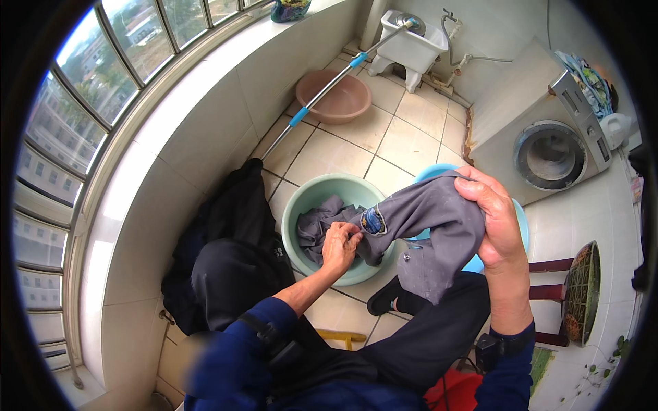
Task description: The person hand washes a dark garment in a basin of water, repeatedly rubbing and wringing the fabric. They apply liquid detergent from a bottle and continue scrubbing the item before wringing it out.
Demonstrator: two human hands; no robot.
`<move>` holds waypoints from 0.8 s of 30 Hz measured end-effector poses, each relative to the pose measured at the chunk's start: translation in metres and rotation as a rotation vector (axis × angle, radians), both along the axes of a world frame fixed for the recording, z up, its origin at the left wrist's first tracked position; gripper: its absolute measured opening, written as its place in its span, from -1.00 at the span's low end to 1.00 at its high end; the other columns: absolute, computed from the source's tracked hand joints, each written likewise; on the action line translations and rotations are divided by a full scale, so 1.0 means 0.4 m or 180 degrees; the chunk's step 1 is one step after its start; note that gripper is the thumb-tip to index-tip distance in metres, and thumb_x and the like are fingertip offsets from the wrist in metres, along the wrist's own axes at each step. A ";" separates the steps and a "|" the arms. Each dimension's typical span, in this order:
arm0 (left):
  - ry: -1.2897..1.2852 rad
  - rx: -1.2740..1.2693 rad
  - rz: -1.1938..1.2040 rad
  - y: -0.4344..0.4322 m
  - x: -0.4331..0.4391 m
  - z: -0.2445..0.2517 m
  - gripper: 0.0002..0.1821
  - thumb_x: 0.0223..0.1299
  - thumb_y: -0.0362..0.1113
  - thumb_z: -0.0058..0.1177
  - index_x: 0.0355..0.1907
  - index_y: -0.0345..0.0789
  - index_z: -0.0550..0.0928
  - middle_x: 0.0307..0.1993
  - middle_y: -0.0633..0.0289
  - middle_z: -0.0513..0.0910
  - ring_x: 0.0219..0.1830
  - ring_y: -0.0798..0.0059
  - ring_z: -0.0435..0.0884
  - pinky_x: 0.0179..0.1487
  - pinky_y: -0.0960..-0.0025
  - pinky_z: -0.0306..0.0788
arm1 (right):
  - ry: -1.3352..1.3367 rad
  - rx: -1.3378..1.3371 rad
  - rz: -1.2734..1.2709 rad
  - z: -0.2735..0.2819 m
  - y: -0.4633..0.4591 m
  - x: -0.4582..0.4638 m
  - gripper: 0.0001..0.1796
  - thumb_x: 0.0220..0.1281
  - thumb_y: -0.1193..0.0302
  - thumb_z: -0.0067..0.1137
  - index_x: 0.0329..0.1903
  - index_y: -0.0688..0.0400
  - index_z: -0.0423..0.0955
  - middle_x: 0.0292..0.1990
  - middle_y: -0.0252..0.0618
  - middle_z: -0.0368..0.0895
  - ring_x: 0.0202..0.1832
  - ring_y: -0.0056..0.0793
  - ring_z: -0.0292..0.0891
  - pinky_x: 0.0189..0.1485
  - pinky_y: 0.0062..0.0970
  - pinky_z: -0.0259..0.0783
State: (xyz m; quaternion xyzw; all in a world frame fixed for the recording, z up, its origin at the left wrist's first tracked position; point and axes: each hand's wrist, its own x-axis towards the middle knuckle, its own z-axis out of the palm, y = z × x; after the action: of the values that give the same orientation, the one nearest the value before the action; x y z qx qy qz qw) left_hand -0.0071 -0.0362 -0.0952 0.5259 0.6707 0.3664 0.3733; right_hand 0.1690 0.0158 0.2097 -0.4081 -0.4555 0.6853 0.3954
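Note:
A grey garment [419, 213] stretches from the pale green plastic basin [354, 182] up to my right hand [493, 216], which grips a raised part of what looks like a sleeve. A blue embroidered patch [373, 221] sits on the cloth. The hanging cuff [424, 272] shows a metal snap and pale specks. At the basin's right half, my left hand [342, 246] pinches the cloth just beside the patch. More bunched grey cloth [321, 223] lies in the basin. Part of a blue basin [434, 169] shows behind the garment and my right hand.
A pinkish-brown basin [354, 100] stands beyond, with a mop handle [329, 85] slanting across it to a white mop sink [411, 51]. A front-loading washing machine [545, 128] is far right, a stool [581, 293] nearer. Dark clothing [221, 221] lies by the left wall.

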 end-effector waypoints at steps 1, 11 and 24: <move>-0.0008 0.0185 -0.0118 0.004 -0.003 0.009 -0.81 0.28 -0.22 0.23 -0.11 -0.21 0.68 0.00 0.17 0.58 0.10 0.15 0.55 0.12 0.13 0.47 | -0.0025 0.0022 -0.0061 0.015 -0.001 -0.002 -0.81 0.40 0.44 0.09 -0.08 0.29 0.54 -0.20 -0.31 0.66 -0.18 -0.60 0.57 0.00 -0.57 0.48; -0.2317 0.0765 0.0189 0.106 -0.134 0.227 -0.80 0.41 -0.25 0.10 -0.13 -0.37 0.63 -0.34 0.35 0.62 -0.24 0.61 0.51 -0.08 0.48 0.40 | 0.0125 0.0890 -0.0725 0.166 -0.030 0.091 -0.80 0.42 0.41 0.09 -0.06 0.29 0.52 -0.20 -0.25 0.68 -0.17 -0.54 0.62 0.02 -0.52 0.54; -0.1261 0.0099 -0.0876 0.148 -0.153 0.239 -0.42 0.29 0.13 0.20 0.14 -0.27 0.51 -0.10 0.15 0.55 0.02 0.33 0.52 0.15 0.25 0.37 | 0.0079 0.0663 -0.1055 -0.001 -0.007 0.128 -0.89 0.44 0.40 0.16 -0.22 0.16 0.54 -0.28 -0.46 0.61 -0.21 -0.72 0.50 -0.05 -0.63 0.43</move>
State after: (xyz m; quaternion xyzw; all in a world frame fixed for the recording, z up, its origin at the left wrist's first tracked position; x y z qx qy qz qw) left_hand -0.0685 0.0230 0.0003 0.5358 0.5008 0.4185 0.5357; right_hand 0.2202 0.0132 0.2092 -0.4259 -0.4456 0.5650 0.5485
